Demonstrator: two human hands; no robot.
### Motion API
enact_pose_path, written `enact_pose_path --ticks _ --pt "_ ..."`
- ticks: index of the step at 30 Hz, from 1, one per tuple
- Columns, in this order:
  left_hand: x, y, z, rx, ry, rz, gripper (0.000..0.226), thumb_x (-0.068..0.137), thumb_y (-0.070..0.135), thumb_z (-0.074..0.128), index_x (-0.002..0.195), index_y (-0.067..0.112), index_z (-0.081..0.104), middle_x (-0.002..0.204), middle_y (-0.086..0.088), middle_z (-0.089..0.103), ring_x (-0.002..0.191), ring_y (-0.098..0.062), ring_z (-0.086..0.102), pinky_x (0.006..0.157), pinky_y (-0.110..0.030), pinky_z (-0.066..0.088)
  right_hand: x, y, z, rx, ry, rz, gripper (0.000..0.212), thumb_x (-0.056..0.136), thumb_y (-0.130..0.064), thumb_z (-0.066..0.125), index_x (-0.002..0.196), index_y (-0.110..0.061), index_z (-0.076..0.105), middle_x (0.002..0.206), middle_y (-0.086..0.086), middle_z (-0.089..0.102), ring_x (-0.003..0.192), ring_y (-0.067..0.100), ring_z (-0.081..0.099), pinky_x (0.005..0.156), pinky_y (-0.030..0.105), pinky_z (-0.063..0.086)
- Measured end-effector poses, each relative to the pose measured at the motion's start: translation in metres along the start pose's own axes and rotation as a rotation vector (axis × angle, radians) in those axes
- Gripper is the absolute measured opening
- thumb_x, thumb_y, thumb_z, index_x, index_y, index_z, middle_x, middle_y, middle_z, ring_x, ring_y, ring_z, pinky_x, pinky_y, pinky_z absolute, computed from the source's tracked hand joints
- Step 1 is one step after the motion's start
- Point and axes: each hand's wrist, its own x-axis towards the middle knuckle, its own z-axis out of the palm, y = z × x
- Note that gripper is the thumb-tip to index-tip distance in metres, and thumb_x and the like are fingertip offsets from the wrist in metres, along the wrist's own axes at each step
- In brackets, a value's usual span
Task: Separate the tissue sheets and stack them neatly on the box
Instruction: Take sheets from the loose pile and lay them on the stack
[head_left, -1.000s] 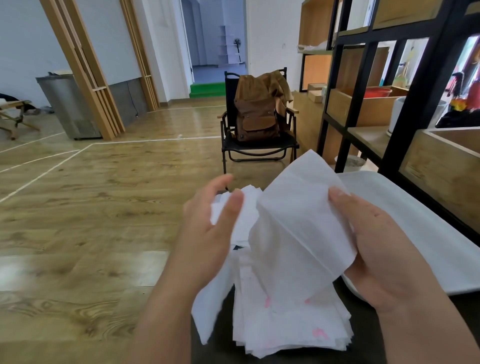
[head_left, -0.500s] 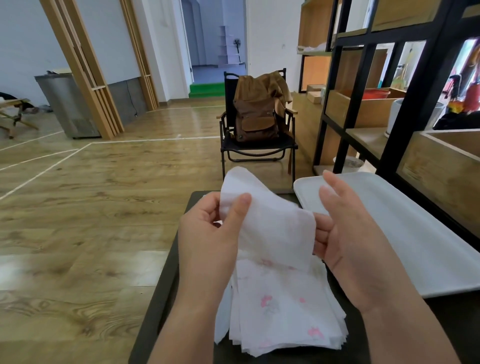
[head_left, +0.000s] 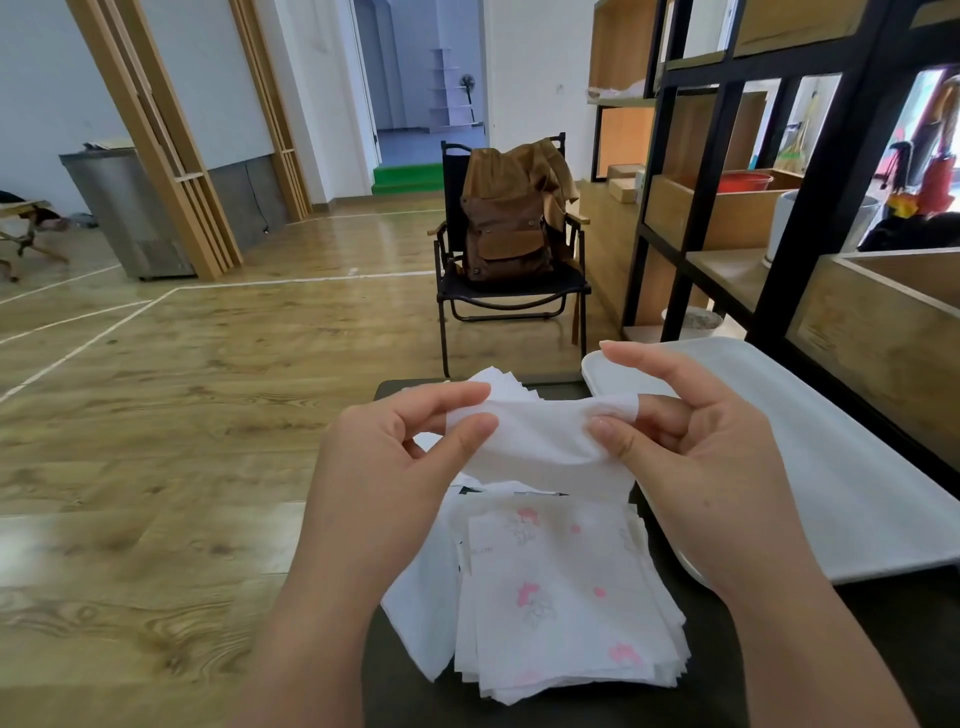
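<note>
A white tissue sheet (head_left: 545, 441) is stretched between my two hands above the dark table. My left hand (head_left: 395, 467) pinches its left edge between thumb and forefinger. My right hand (head_left: 691, 447) pinches the right edge, with the forefinger held straight above. Below them lies a stack of tissue sheets (head_left: 561, 597) printed with pink flowers, its edges slightly fanned. More white sheets (head_left: 504, 382) show behind my hands. A long white box (head_left: 857, 493) lies flat to the right of the stack.
The dark table (head_left: 711, 644) carries the stack and the box. A black shelf unit with wooden crates (head_left: 883, 322) stands close on the right. A folding chair with a brown backpack (head_left: 509, 234) stands ahead on the wooden floor (head_left: 182, 415).
The sheet hung upright in my left hand with my right hand beside it. Now both hands pinch it and pull it out sideways, lower and flatter over the stack.
</note>
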Motion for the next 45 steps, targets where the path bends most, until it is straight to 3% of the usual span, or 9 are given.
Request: enact_pose_path --ticks 9,13,18,25,33,36,38,41,45 --pt "0.000 -0.002 0.004 0.044 -0.018 0.003 0.027 0.075 0.063 0.058 0.091 0.046 0.072 0.072 0.012 0.073 0.055 -0.018 0.053 0.054 -0.012 0.042 0.000 0.002 -0.002 -0.003 -0.023 -0.015 0.047 0.083 -0.008 0.072 0.109 -0.047 0.066 0.084 -0.014 0.076 0.087 0.015 0.071 0.082 0.030 0.057" --pt "0.002 -0.004 0.005 0.089 -0.010 -0.021 0.002 0.081 0.044 0.072 0.082 0.045 0.072 0.069 0.012 0.070 0.047 -0.006 0.043 0.051 -0.013 0.037 0.000 0.001 -0.004 -0.005 -0.032 -0.016 0.046 0.083 -0.008 0.071 0.109 -0.045 0.066 0.085 -0.012 0.076 0.087 0.013 0.071 0.081 0.030 0.058" --pt "0.001 0.000 0.003 0.127 0.007 0.005 0.015 0.081 0.032 0.075 0.084 0.043 0.066 0.075 0.018 0.068 0.059 0.005 0.052 0.062 -0.021 0.038 0.000 -0.001 -0.004 -0.080 -0.059 -0.036 0.046 0.084 -0.009 0.070 0.109 -0.047 0.063 0.080 -0.015 0.074 0.079 0.016 0.065 0.074 0.034 0.056" --pt "0.000 0.000 0.002 0.161 -0.031 0.030 0.012 0.083 0.032 0.074 0.080 0.043 0.072 0.075 0.026 0.066 0.071 0.005 0.057 0.061 -0.010 0.040 0.000 -0.001 -0.004 -0.101 -0.046 -0.045 0.045 0.083 -0.013 0.071 0.107 -0.050 0.063 0.080 -0.014 0.073 0.080 0.018 0.065 0.076 0.032 0.057" --pt "0.000 0.010 -0.002 0.206 -0.025 0.201 0.002 0.086 0.046 0.066 0.084 0.045 0.066 0.114 0.032 0.052 0.112 -0.003 0.052 0.079 -0.005 0.038 0.001 -0.002 -0.003 -0.286 -0.020 0.036 0.021 0.071 -0.055 0.065 0.090 -0.061 0.058 0.101 -0.021 0.054 0.089 -0.002 0.055 0.063 0.007 0.048" --pt "-0.002 0.018 -0.004 0.112 -0.072 0.215 0.003 0.087 0.038 0.060 0.087 0.041 0.062 0.105 0.025 0.063 0.100 -0.002 0.060 0.070 -0.015 0.046 0.000 -0.011 -0.004 -0.141 -0.038 0.050 0.007 0.075 -0.047 0.066 0.080 -0.052 0.066 0.105 -0.012 0.062 0.084 0.004 0.063 0.064 0.011 0.052" --pt "-0.006 0.024 -0.005 -0.034 -0.098 0.183 0.004 0.088 0.040 0.058 0.088 0.039 0.062 0.082 0.012 0.066 0.072 -0.004 0.062 0.054 -0.022 0.046 -0.003 -0.020 -0.008 0.004 -0.101 0.041 0.022 0.071 -0.050 0.063 0.087 -0.038 0.071 0.096 -0.007 0.072 0.085 0.007 0.069 0.066 0.015 0.055" --pt "-0.012 0.031 -0.003 -0.143 -0.100 0.093 0.012 0.090 0.039 0.059 0.099 0.046 0.060 0.079 -0.019 0.064 0.069 -0.041 0.060 0.053 -0.049 0.051 -0.010 -0.032 -0.012 0.104 -0.178 0.097 0.028 0.074 -0.052 0.059 0.094 -0.039 0.074 0.092 -0.012 0.075 0.084 0.005 0.072 0.063 0.011 0.052" --pt "-0.018 0.026 0.002 -0.020 -0.197 -0.103 0.031 0.095 0.036 0.060 0.110 0.060 0.048 0.087 0.004 0.072 0.072 -0.024 0.069 0.059 -0.041 0.056 -0.013 -0.026 -0.019 -0.092 -0.273 0.404 0.023 0.091 -0.044 0.057 0.092 -0.030 0.074 0.088 -0.014 0.076 0.079 0.004 0.071 0.067 0.022 0.056"
